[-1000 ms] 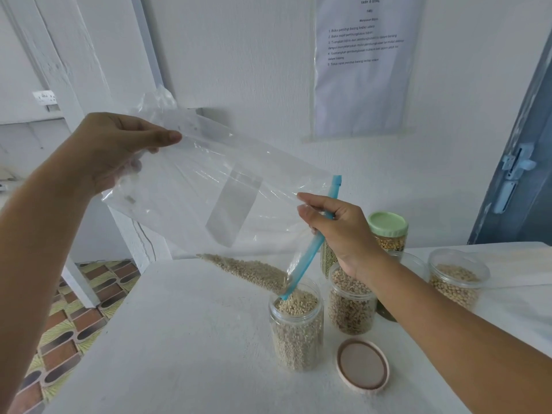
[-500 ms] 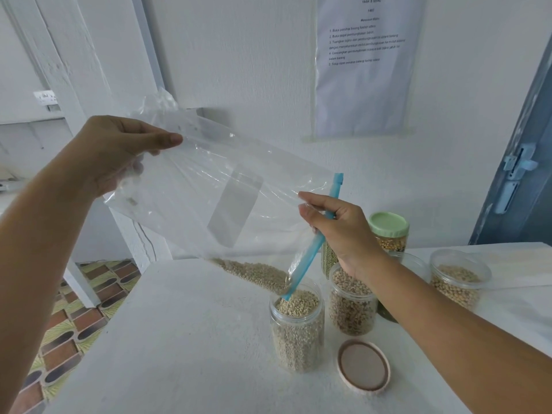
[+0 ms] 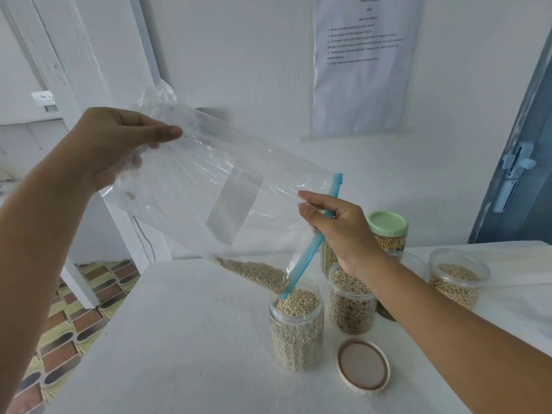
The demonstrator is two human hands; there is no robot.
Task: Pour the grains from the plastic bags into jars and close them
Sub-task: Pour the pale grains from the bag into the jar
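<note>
A clear plastic bag (image 3: 215, 189) with a blue zip strip (image 3: 313, 243) is tilted down to the right over an open jar (image 3: 297, 333) nearly full of pale grains. My left hand (image 3: 116, 141) pinches the bag's raised bottom corner. My right hand (image 3: 340, 228) grips the zip edge near the mouth. A small heap of grains (image 3: 254, 271) lies in the bag's lower corner, right above the jar's mouth. The jar's beige lid (image 3: 363, 366) lies upside down on the table beside it.
On the white table (image 3: 179, 339) behind the jar stand a second open jar of beans (image 3: 351, 306), a green-lidded jar (image 3: 388, 231) and an open jar at right (image 3: 458, 276). The table's left edge drops to a tiled floor (image 3: 68, 324). A door (image 3: 519, 162) is at right.
The heap of grains in the bag has shrunk and slid closer to the jar's mouth. Both hands hold nearly the same pose.
</note>
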